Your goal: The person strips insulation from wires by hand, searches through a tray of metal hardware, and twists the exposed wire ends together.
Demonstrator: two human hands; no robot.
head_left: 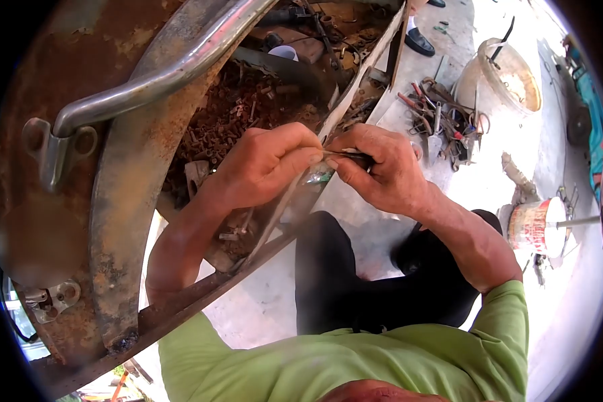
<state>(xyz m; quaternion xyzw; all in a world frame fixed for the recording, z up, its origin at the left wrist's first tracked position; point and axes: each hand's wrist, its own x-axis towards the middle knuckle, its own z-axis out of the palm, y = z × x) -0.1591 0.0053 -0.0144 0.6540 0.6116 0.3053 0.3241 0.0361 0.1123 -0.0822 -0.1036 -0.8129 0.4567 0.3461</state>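
Observation:
My left hand [264, 162] is closed in a pinch, thumb against forefinger, above the edge of a rusty metal frame. Facing it, my right hand [382, 171] is closed too, its thumb and forefinger nearly meeting the left fingertips. Between the fingertips is something small and thin that I cannot make out, with a dark part under the right fingers. Beneath the hands runs a pale, worn strip [342, 107] along the frame's edge. Behind the left hand lies a heap of small rusty metal pieces [224, 110].
A bent metal bar [134, 94] crosses the rusty panel at left. Pliers and other hand tools [439, 120] lie piled on the pale floor to the right, near a translucent bucket [499, 77]. A red-and-white bucket [532, 226] lies farther right. Another person's shoe [419, 43] is at the top.

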